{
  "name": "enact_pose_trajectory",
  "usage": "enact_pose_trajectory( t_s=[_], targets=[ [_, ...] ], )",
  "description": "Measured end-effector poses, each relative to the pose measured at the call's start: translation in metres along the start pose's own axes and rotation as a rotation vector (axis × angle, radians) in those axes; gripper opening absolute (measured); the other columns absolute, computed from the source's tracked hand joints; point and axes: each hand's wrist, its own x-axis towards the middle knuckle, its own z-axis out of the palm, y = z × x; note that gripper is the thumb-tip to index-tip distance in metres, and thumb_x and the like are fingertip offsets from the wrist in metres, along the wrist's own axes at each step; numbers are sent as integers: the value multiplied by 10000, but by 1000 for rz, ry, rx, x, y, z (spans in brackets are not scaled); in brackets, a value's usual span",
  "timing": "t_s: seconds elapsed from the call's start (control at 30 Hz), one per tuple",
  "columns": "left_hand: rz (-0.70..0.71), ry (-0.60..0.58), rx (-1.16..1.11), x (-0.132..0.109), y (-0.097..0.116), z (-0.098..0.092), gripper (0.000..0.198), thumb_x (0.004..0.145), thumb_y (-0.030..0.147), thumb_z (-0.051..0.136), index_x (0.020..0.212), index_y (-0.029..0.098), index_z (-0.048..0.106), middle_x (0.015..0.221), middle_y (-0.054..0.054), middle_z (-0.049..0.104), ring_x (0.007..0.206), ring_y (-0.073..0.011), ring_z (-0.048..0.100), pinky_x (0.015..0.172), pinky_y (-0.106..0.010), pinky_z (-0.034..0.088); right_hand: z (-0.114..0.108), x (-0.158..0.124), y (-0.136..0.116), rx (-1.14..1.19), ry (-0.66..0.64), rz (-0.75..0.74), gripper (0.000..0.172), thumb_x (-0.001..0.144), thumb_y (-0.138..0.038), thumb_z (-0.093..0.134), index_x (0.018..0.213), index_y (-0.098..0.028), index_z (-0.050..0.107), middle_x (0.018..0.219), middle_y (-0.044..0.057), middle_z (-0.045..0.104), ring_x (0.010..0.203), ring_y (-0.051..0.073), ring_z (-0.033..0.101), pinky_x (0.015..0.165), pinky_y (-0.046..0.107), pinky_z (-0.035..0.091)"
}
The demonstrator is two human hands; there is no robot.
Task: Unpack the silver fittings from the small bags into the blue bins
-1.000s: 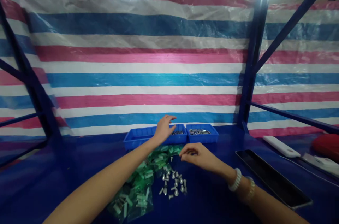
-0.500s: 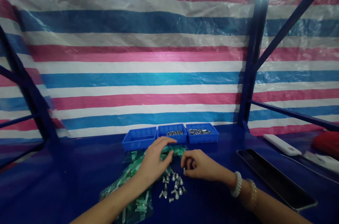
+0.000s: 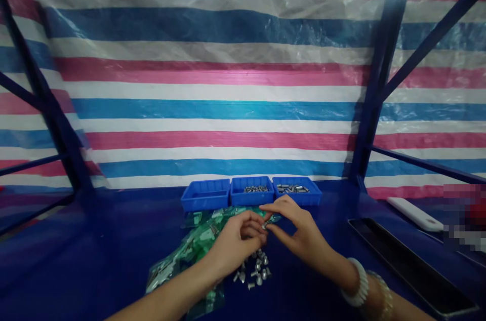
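In the head view both my hands meet over the middle of the table. My left hand (image 3: pixel 241 237) is closed, its fingertips and thumb pressed together at a small shiny metal screw (image 3: pixel 265 226). From the other side, my right hand (image 3: pixel 298 222) has its thumb and a bent finger closed on the same screw, its index finger stretched over the top. The fingers hide most of the screw. Below them lies a pile of loose silvery screws (image 3: pixel 259 274) with broad round heads, partly behind my left hand. Clear bags (image 3: pixel 201 240) with green print and metal pieces lie under my left forearm.
Along the back stand three blue bins: the left bin (image 3: pixel 205 202) shows its bare floor, the middle bin (image 3: pixel 252 197) and right bin (image 3: pixel 298 197) hold small metal parts. At right lie a black phone (image 3: pixel 410 265) and a white device (image 3: pixel 415 213). Blue posts (image 3: pixel 383 63) flank the table.
My right hand has moved up from beside the pile with the small screw to meet my left hand. My left fingers, spread before, are now curled in. The view has shifted slightly.
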Motion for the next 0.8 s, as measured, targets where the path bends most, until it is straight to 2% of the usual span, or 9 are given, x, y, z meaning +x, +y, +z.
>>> enact_pose_trajectory(
  t_s=[0.13, 0.27, 0.37, 0.47, 0.53, 0.6, 0.7, 0.8],
  targets=[
    [-17, 9, -12, -3, 4, 4, 176, 666, 131, 676, 834, 130, 627, 722, -1, 633, 651, -114, 588, 647, -251, 461, 0, -1, -5, 3, -22, 45, 254, 866, -130, 583, 1096, -236, 598, 899, 29, 638, 865, 185, 566, 781, 336, 462],
    [12, 69, 27, -5, 6, 6, 148, 676, 155, 686, 810, 128, 628, 701, -9, 629, 678, -139, 601, 647, -258, 469, 3, -2, -6, 117, -44, 223, 210, 905, -195, 523, 1108, -224, 565, 903, 27, 598, 840, 174, 564, 775, 332, 452],
    [90, 152, 90, -5, 6, 7, 141, 695, 170, 684, 819, 136, 627, 728, -17, 632, 683, -147, 600, 664, -271, 484, 9, -4, -2, 382, 0, 422, 199, 895, -284, 554, 1084, -223, 561, 869, 9, 585, 806, 157, 572, 753, 306, 456],
    [241, 221, 222, -7, 5, 8, 74, 734, 175, 658, 803, 152, 647, 737, -18, 614, 667, -151, 587, 652, -277, 488, 18, -4, 1, 737, 31, 602, 252, 811, -331, 658, 1021, -216, 580, 819, -6, 588, 791, 155, 592, 740, 291, 464],
    [334, 254, 337, -9, 4, 8, 45, 754, 165, 642, 794, 171, 660, 760, -19, 605, 687, -158, 587, 653, -277, 485, 23, -4, 0, 954, 9, 692, 280, 763, -318, 700, 997, -209, 592, 838, 7, 613, 820, 170, 610, 752, 301, 474],
    [399, 262, 441, -8, 4, 7, 59, 768, 151, 629, 801, 188, 662, 786, -19, 611, 717, -165, 593, 663, -278, 483, 26, -4, -1, 1072, -13, 736, 281, 742, -306, 710, 982, -199, 609, 884, 35, 635, 857, 188, 618, 769, 320, 481],
    [493, 287, 593, 12, 10, -1, 83, 786, 141, 612, 833, 200, 647, 823, -21, 644, 743, -168, 603, 680, -283, 487, 26, -5, 5, 1022, 68, 755, 275, 720, -323, 716, 938, -181, 629, 865, 51, 650, 840, 195, 619, 747, 321, 485],
    [560, 323, 766, 54, 20, -17, 105, 793, 141, 610, 879, 191, 645, 844, -28, 664, 781, -181, 612, 747, -316, 488, 21, -5, 20, 793, 160, 757, 255, 738, -352, 671, 905, -165, 623, 789, 46, 652, 769, 181, 617, 714, 312, 477]
  ],
)
